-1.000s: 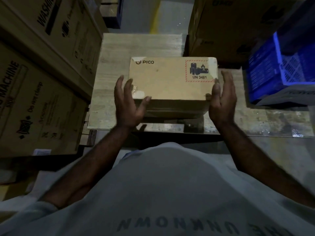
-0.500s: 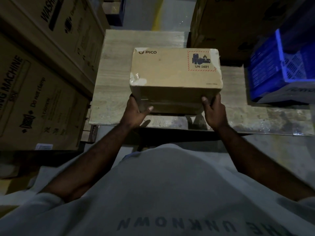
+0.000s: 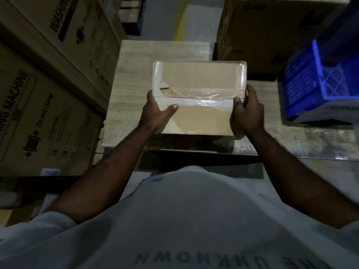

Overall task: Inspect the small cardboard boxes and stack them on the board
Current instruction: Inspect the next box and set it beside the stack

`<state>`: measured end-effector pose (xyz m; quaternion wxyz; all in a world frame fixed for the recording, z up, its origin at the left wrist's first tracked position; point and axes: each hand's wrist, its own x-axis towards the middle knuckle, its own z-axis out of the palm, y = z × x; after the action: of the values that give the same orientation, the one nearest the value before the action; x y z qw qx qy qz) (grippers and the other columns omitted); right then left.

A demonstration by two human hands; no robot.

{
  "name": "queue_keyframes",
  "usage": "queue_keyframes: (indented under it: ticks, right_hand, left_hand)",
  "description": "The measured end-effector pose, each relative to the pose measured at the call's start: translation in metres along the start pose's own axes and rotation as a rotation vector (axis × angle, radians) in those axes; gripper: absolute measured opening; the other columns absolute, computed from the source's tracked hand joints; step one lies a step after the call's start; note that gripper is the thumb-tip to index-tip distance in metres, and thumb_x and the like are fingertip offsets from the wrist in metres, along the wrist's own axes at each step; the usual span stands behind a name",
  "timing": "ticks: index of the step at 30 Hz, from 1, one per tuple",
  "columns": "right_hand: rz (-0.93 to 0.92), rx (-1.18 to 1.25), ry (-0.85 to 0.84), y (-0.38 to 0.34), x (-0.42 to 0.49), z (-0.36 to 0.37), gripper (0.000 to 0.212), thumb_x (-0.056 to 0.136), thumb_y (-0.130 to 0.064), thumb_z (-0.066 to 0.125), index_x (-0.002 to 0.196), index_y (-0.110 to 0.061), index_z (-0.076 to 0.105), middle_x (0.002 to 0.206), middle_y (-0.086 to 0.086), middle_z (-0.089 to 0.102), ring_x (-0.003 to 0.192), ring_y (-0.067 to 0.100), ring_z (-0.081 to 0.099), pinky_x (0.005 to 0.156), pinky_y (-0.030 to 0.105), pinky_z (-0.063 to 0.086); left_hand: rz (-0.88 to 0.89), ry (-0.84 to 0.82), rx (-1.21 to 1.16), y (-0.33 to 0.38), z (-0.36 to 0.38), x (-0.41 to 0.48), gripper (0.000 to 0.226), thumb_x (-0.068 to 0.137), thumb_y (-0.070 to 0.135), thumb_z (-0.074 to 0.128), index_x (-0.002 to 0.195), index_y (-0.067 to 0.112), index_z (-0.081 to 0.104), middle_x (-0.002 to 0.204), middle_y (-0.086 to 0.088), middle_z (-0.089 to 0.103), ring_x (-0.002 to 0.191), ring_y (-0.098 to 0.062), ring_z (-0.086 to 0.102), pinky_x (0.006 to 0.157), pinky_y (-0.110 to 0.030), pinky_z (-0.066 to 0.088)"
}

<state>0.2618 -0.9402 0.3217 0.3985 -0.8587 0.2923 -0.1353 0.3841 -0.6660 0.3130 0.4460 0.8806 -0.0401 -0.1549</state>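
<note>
In the head view, a small cardboard box (image 3: 198, 80) is held between the two hands, over the wooden board (image 3: 132, 74). The box's left edge is gripped by the left hand (image 3: 157, 111), with the thumb laid flat on the near face. Its right edge is gripped by the curled right hand (image 3: 246, 113). The box is likely tipped this way so its taped side can be checked. The cardboard is brown and smooth, with shiny clear tape along the fold. The board under the hands is pale, grainy wood. A blue plastic crate (image 3: 320, 84) full of small holes is seen beyond the right hand.
</note>
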Motion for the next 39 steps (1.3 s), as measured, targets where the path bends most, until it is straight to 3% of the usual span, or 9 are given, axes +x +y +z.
queue_keyframes:
  ticks: [3,6,9,12,16,20,29,39]
  right_hand:
    - [0.026,-0.025,-0.092,0.006,0.002,0.007,0.050,0.102,-0.024,0.053,0.151,-0.026,0.042,0.124,0.007,0.072,0.104,0.027,0.069,0.094,0.039,0.055]
    - [0.007,-0.117,-0.171,0.010,0.004,0.017,0.056,0.104,-0.017,0.053,0.158,-0.015,0.036,0.132,0.018,0.067,0.117,0.035,0.064,0.098,0.035,0.047]
    - [-0.115,-0.323,-0.201,0.011,0.004,0.024,0.061,0.103,-0.024,0.051,0.158,-0.006,0.032,0.156,0.025,0.042,0.144,0.044,0.040,0.120,0.048,0.034]
    - [-0.285,-0.573,-0.180,0.006,-0.008,0.028,0.066,0.103,-0.036,0.048,0.158,-0.003,0.031,0.165,0.026,0.027,0.154,0.046,0.020,0.126,0.058,0.020]
    - [-0.331,-0.638,-0.283,0.008,-0.028,0.039,0.074,0.106,-0.049,0.033,0.161,-0.001,0.024,0.170,0.023,0.019,0.159,0.037,0.012,0.128,0.050,0.015]
    - [-0.323,-0.725,-0.306,0.016,-0.033,0.045,0.078,0.107,-0.054,0.018,0.163,0.000,0.022,0.171,0.022,0.017,0.160,0.033,0.012,0.129,0.047,0.013]
    - [-0.339,-0.762,-0.301,0.017,-0.031,0.046,0.077,0.108,-0.053,0.018,0.161,0.002,0.025,0.169,0.024,0.020,0.159,0.036,0.017,0.128,0.048,0.016]
    - [-0.277,-0.717,-0.347,-0.008,0.026,0.041,0.083,0.105,-0.059,0.018,0.163,0.001,0.014,0.172,0.022,0.008,0.161,0.034,0.004,0.130,0.048,0.008]
  left_hand:
    - [-0.057,-0.029,0.080,-0.004,0.004,0.006,0.083,0.083,0.049,0.081,0.143,0.013,0.035,0.122,0.000,0.060,0.102,-0.019,0.058,0.085,-0.028,0.047]
    - [-0.050,-0.032,0.155,-0.009,0.007,0.009,0.092,0.084,0.057,0.075,0.150,0.011,0.030,0.140,-0.010,0.055,0.123,-0.028,0.057,0.099,-0.038,0.050]
    - [0.017,-0.037,0.458,-0.010,0.015,0.005,0.092,0.099,0.060,0.052,0.163,0.012,0.008,0.169,-0.018,0.010,0.156,-0.037,0.012,0.124,-0.050,0.023]
    - [0.273,-0.062,0.742,-0.008,0.024,-0.006,0.083,0.103,0.062,0.032,0.163,0.010,0.007,0.170,-0.020,-0.009,0.157,-0.037,-0.010,0.127,-0.049,0.003]
    - [0.369,-0.109,0.875,-0.018,0.035,-0.013,0.096,0.096,0.075,0.012,0.163,0.008,0.006,0.169,-0.022,-0.006,0.157,-0.036,-0.008,0.128,-0.048,0.000]
    - [0.372,-0.133,0.903,-0.017,0.036,-0.012,0.104,0.092,0.082,0.009,0.163,0.007,0.003,0.169,-0.022,-0.009,0.157,-0.035,-0.011,0.128,-0.050,0.001]
    - [0.388,-0.124,0.923,-0.018,0.037,-0.010,0.105,0.092,0.082,0.011,0.163,0.005,0.007,0.169,-0.024,-0.007,0.157,-0.035,-0.011,0.128,-0.050,0.000]
    - [0.338,-0.151,0.831,0.005,0.026,0.040,0.095,0.098,0.074,0.018,0.163,0.007,0.000,0.170,-0.018,-0.011,0.157,-0.031,-0.013,0.128,-0.044,-0.004]
